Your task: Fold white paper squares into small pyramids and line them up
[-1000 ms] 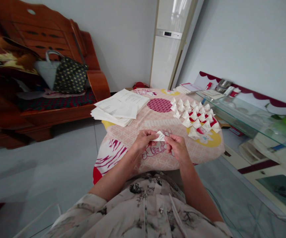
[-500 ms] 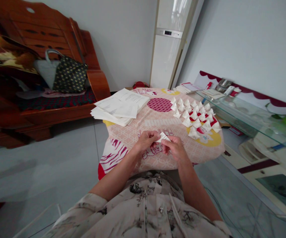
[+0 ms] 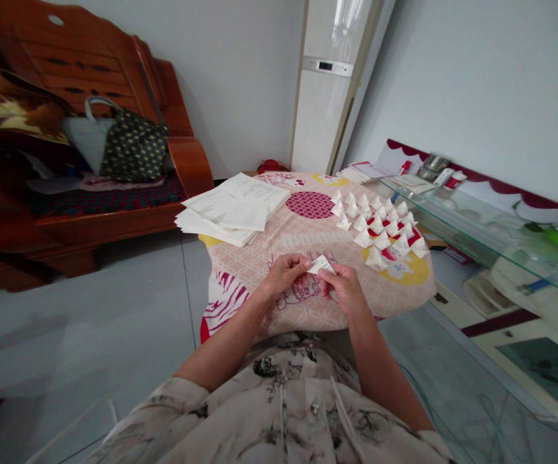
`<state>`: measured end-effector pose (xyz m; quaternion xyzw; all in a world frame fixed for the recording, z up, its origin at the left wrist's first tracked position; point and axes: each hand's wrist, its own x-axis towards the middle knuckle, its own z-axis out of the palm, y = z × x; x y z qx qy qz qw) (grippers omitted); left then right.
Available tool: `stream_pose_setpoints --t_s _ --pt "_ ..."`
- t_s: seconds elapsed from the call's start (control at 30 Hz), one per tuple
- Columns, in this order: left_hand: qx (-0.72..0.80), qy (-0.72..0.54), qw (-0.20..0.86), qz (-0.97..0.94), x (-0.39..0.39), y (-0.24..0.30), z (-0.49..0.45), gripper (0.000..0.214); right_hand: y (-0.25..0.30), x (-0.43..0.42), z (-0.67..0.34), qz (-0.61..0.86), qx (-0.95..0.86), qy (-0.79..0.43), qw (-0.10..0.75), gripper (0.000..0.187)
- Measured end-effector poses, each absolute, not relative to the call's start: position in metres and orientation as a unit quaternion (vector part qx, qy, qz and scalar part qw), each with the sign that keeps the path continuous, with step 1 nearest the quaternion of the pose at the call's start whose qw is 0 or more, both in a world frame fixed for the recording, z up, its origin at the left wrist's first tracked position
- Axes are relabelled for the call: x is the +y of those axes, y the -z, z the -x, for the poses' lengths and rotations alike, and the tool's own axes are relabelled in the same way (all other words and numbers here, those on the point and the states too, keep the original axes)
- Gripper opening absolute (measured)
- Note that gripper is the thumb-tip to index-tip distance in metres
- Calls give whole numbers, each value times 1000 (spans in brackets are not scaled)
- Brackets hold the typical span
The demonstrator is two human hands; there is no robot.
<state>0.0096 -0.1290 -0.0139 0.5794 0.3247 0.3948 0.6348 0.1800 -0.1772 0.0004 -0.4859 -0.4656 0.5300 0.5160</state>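
Between my hands, above the near part of the cloth-covered table (image 3: 240, 274), is a small piece of folded paper (image 3: 321, 263) with a pointed top and printed marks. My left hand (image 3: 286, 274) pinches its left corner between thumb and fingers. On the other side, my right hand (image 3: 343, 283) grips the lower right edge, thumb in front. Several folded white paper pieces (image 3: 376, 225) with pointed tips stand in loose rows at the table's right. A stack of printed paper sheets (image 3: 233, 209) lies at the table's back left.
A glass shelf (image 3: 482, 235) on a low cabinet runs along the right side, close to the table. Behind the table stands a tall white air conditioner (image 3: 321, 109). At the left is a wooden bench (image 3: 115, 222) with a dark patterned bag (image 3: 136, 145) on it.
The folded paper between my fingers has turned slightly, and more of its face shows as a triangle. Both hands stay in nearly the same place, still gripping it.
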Motion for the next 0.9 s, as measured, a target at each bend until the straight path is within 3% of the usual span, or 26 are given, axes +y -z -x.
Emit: stream_pose_setpoints --t_s 0.17,0.37,0.6,0.9 --pt "323 -441 650 -527 -125 16 -9 46 -2 -177 -182 483 -456 -521 536 34" --pt "346 -477 641 -492 -126 13 -9 44 -2 -175 -184 469 -431 -482 602 52" --pt "340 -517 621 -481 -127 11 -9 41 5 -173 -185 473 -459 -431 617 35" --pt "334 -498 654 -462 -133 6 -7 43 3 -172 -182 492 -435 -419 627 31"
